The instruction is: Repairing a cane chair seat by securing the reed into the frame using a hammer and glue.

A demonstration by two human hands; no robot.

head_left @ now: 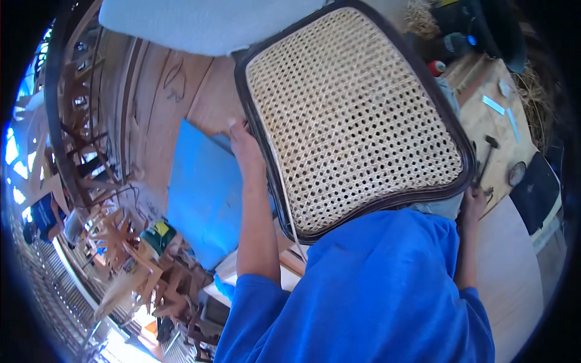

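A woven cane panel, shaped like a chair seat, lies before me in a dark wooden frame. Its near edge curves against my blue shirt. My left hand is closed at the left side of the frame, its fingers partly hidden. My right hand is closed at the near right corner, its fingertips hard to make out. Close by that hand, a hammer lies with its handle running down toward the fingers. A pale cane strand runs along the left edge and hangs loose past the near corner.
A blue sheet lies left of my forearm on wooden boards. Pale padding is at the far side. On the right, a wooden board carries a round tin and small strips. Wooden parts pile up lower left.
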